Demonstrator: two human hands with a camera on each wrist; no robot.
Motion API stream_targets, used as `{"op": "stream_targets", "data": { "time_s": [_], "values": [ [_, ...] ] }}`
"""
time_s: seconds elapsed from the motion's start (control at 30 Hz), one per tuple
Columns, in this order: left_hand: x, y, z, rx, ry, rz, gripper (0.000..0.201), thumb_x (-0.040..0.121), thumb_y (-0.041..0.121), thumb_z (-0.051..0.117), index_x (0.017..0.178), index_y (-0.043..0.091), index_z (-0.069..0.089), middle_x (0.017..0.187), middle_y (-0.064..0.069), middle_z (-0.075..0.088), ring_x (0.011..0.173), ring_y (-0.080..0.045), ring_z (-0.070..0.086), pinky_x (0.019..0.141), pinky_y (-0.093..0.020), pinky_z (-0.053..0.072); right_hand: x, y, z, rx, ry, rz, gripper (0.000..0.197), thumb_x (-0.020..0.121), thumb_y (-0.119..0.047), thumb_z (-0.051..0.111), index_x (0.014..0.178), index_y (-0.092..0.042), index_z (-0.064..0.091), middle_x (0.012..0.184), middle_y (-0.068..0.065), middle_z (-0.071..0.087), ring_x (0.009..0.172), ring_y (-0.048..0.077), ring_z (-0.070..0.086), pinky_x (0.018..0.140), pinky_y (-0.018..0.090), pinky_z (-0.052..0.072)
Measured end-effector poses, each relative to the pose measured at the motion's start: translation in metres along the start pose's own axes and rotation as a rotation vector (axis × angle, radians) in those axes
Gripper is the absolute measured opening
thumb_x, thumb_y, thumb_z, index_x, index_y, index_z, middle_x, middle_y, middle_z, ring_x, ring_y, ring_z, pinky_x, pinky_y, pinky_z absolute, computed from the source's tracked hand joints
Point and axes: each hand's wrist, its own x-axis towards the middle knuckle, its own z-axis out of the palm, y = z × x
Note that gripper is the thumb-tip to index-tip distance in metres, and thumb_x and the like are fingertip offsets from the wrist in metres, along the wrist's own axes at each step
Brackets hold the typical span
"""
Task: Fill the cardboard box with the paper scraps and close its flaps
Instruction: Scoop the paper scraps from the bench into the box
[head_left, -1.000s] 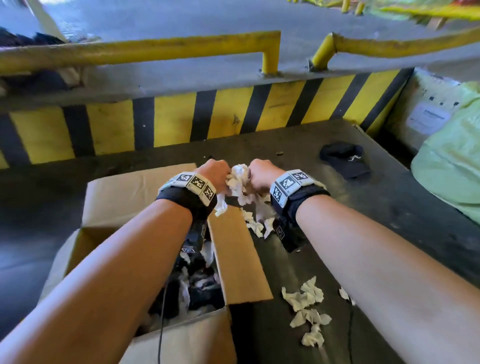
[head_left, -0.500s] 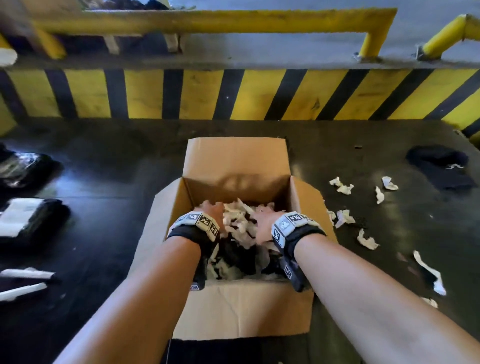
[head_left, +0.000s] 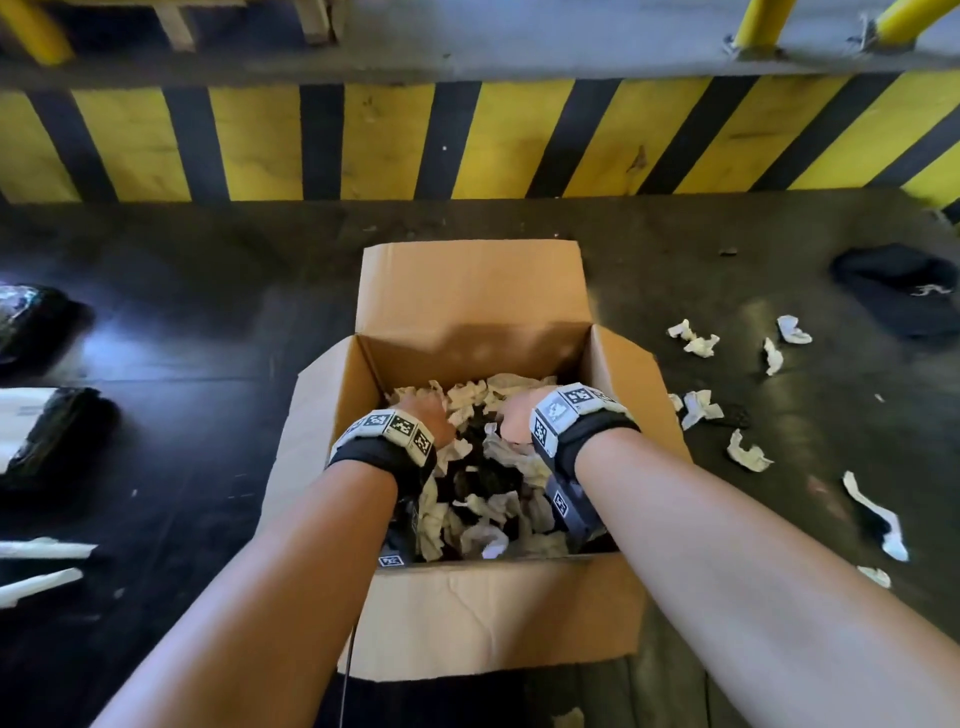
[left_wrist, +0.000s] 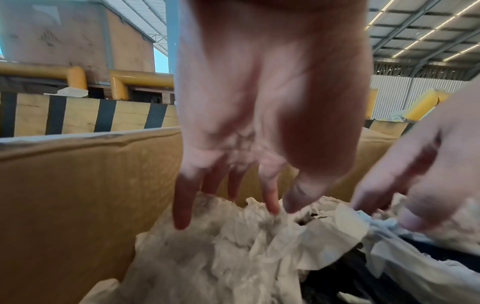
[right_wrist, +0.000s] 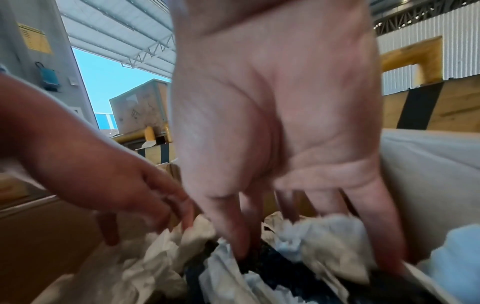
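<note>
The cardboard box (head_left: 483, 618) stands on the dark floor with all its flaps open. Crumpled white paper scraps (head_left: 483, 499) lie inside over something dark. Both hands are down in the box on top of the pile. My left hand (head_left: 423, 415) points its spread, straight fingers (left_wrist: 182, 216) down onto the scraps (left_wrist: 233, 257) beside the left box wall (left_wrist: 78, 195). My right hand (head_left: 514, 421) does the same, its fingertips (right_wrist: 241, 246) pushing between scraps (right_wrist: 311, 236). Neither hand grips anything. More loose scraps (head_left: 698, 344) lie on the floor to the right of the box.
A yellow and black striped barrier (head_left: 467, 140) runs behind the box. A black cap (head_left: 898, 291) lies at the far right. Dark wrapped packages (head_left: 47, 431) and white strips (head_left: 41, 551) lie on the floor at the left.
A second ago both hands held a bunch of scraps over the right flap. They carried it over the box, let it go, and now press spread fingers into the pile.
</note>
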Motion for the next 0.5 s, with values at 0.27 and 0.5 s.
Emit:
{"op": "stream_targets", "data": {
  "time_s": [0.27,0.5],
  "values": [
    [-0.005,-0.002,0.01,0.214,-0.12,-0.024,0.034,0.1,0.024,0.052,0.127,0.009,0.065,0.121,-0.007,0.066,0.12,-0.029,0.062,0.092,-0.031,0.048,0.005,0.023,0.004,-0.04,-0.056,-0.151,0.074,0.074,-0.041,0.055,0.148,-0.037,0.051,0.156,0.002,0.051,0.13,0.032,0.058,0.1,0.046,0.054],
    [-0.019,0.095,-0.064,0.08,0.123,-0.108,0.076,0.088,0.032,0.06,0.153,0.024,0.021,0.151,-0.021,0.023,0.133,-0.052,0.038,0.103,-0.059,0.04,-0.064,0.123,-0.029,0.667,0.408,-0.223,0.051,0.099,-0.008,0.045,0.145,-0.029,0.055,0.129,0.008,0.062,0.091,0.024,0.075,0.074,0.04,0.066]
  ]
}}
